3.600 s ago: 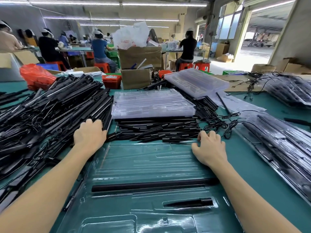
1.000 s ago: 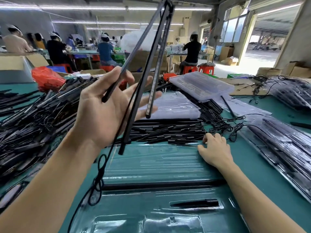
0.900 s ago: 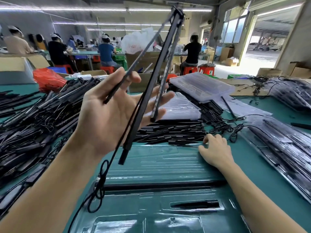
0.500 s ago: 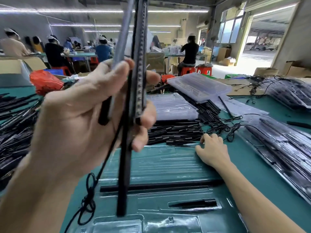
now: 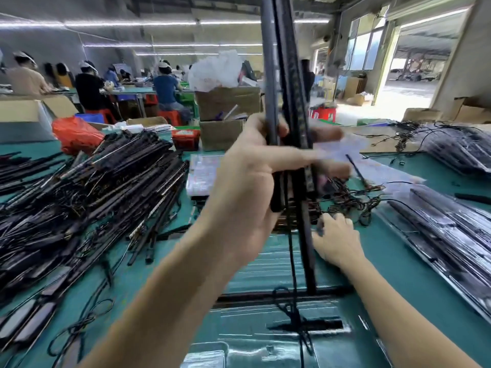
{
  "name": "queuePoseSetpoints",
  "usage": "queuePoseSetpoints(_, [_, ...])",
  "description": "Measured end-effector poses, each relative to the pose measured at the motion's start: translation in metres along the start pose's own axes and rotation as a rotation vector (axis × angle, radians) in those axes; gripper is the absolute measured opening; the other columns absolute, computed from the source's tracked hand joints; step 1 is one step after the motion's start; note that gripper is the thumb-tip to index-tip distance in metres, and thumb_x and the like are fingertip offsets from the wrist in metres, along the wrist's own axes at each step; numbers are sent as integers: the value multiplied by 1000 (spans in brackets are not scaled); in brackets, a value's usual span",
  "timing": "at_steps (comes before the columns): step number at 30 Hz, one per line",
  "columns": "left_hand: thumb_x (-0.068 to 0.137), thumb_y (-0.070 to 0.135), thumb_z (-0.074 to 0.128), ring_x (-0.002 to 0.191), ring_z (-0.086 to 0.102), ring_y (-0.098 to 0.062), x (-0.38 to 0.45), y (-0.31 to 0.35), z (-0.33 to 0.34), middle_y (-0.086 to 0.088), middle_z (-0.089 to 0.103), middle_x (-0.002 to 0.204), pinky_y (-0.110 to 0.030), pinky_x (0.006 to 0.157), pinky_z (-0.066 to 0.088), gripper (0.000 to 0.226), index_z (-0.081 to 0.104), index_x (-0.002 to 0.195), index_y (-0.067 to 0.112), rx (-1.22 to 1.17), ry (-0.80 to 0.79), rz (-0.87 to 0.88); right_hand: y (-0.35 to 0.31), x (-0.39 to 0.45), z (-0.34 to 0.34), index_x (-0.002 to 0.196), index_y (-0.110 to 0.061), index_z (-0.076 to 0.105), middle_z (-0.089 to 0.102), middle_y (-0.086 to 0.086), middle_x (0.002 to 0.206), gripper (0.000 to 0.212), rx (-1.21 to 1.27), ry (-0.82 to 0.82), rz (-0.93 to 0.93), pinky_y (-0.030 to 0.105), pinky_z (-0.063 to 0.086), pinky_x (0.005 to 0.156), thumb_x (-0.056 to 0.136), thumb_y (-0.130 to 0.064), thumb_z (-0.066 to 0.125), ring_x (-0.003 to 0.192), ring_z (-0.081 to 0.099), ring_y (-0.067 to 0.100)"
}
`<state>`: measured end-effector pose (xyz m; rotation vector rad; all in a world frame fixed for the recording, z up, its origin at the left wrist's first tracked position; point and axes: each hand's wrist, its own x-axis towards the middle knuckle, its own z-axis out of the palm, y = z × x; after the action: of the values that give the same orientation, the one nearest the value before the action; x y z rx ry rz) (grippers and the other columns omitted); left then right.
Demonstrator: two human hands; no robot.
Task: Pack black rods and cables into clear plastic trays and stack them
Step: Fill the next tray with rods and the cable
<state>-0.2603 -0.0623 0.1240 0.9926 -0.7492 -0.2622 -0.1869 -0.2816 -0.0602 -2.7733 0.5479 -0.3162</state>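
My left hand [image 5: 249,192] is raised in front of the camera and grips a bundle of black rods [image 5: 285,83] held upright, their cable [image 5: 295,312] dangling down over the tray. A clear plastic tray [image 5: 255,338] lies at the near edge of the green table, with one long black rod [image 5: 265,297] and a short black piece [image 5: 305,325] in its slots. My right hand [image 5: 336,240] rests with curled fingers at the tray's far edge, beside a heap of small black parts [image 5: 342,200]; whether it holds one is not visible.
A big pile of loose black rods and cables [image 5: 87,197] fills the left of the table. Stacked empty clear trays [image 5: 202,173] sit behind my hand. Filled trays [image 5: 446,235] lie on the right. Cardboard boxes [image 5: 225,102] and seated workers are farther back.
My left hand picked a bundle of rods from the left pile, lifted it upright and has now swung it right, above the tray. My right hand stayed at the tray's far edge.
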Motion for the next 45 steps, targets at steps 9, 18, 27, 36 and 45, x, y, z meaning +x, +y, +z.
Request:
queuePoseSetpoints(9, [90,-15,49,72,71,-24,19,-69,-63,-6,75,91,-34,66,58,66,36,141,24,46,291,-188,4,6,5,104,-21,51,41,1,103,19,4,10,1,41,37,91,92,-35,51,110,43,27])
queuePoseSetpoints(18, [90,-21,50,89,75,-25,24,-87,-91,-10,76,103,-32,62,59,61,45,130,25,-70,370,-285,-19,4,-21,69,-19,61,65,-2,67,21,481,347,-59,30,45,58,90,-24,59,63,60,20])
queuePoseSetpoints(27, [94,3,56,79,72,-22,24,-96,-117,-8,72,92,-35,67,58,40,40,129,16,-127,514,-243,-60,-19,-51,105,-10,61,70,27,107,59,1142,-1230,-271,41,53,84,93,-66,46,95,69,38])
queuePoseSetpoints(36, [105,35,46,77,62,-15,14,-94,-139,4,73,97,-30,73,46,22,62,101,21,-364,522,-194,-68,-39,-38,122,-11,52,57,21,131,52,1349,-1322,-346,31,59,62,84,-40,73,100,65,28])
queuePoseSetpoints(45, [88,27,59,75,67,-10,17,-87,-138,3,74,117,-27,70,40,13,56,101,30,-342,441,-145,-71,-47,-32,104,-7,65,67,14,106,37,1212,-1492,-529,43,52,91,80,-33,75,100,65,30])
